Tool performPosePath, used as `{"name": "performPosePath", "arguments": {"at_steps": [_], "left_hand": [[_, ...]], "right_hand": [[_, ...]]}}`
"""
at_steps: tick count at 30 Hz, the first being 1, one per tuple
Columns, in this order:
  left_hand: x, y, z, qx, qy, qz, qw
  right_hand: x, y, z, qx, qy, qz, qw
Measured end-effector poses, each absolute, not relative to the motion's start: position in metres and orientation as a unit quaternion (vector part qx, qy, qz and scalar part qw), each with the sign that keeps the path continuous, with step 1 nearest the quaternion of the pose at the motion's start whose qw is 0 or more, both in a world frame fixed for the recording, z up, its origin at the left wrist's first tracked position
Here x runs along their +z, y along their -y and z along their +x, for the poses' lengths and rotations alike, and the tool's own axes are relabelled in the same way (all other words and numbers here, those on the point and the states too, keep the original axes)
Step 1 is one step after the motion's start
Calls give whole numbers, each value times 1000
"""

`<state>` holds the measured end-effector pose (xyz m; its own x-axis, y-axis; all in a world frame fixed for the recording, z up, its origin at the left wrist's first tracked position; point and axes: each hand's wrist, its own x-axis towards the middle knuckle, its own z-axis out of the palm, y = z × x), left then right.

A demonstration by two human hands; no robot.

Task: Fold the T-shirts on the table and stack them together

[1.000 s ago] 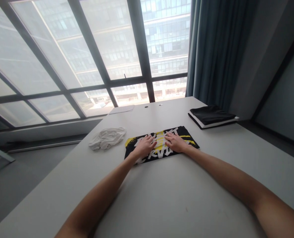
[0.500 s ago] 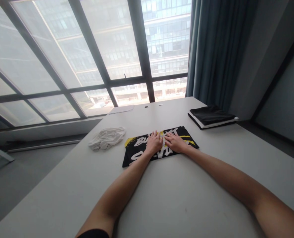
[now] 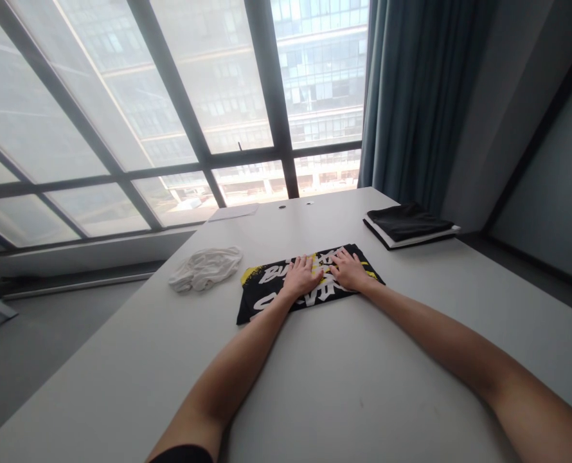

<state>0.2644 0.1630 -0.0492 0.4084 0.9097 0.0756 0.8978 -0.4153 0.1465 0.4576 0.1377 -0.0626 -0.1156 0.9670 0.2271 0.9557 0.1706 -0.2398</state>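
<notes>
A folded black T-shirt (image 3: 254, 297) with white lettering and yellow patches lies flat on the white table. My left hand (image 3: 302, 276) rests palm down on its middle, fingers stretched out. To the right of it, my right hand (image 3: 348, 269) also lies flat on the shirt with its fingers spread. A gap shows between the two hands, and part of the print is covered by them. Neither hand grips the cloth.
Left of the shirt is a crumpled white cloth (image 3: 206, 268). A stack of folded black and white clothes (image 3: 410, 225) sits at the right. Pale paper (image 3: 232, 212) lies near the far edge of the table (image 3: 315, 373), by the window. A blue-grey curtain (image 3: 411, 103) hangs behind.
My right hand has slid to the right across the shirt, widening the gap from my left hand. My left hand stays nearly in place. The view has shifted slightly.
</notes>
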Motion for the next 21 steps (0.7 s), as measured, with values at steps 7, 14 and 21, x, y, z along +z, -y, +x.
{"name": "performPosePath", "arguments": {"at_steps": [7, 14, 21], "left_hand": [[-46, -161, 264, 69, -537, 839, 52], [-42, -155, 263, 115, -527, 841, 49], [-30, -137, 279, 149, -466, 871, 45]], "right_hand": [[-65, -151, 492, 15, 694, -698, 176], [-48, -167, 537, 116, 580, -732, 338], [-27, -170, 555, 260, 506, -741, 356]]}}
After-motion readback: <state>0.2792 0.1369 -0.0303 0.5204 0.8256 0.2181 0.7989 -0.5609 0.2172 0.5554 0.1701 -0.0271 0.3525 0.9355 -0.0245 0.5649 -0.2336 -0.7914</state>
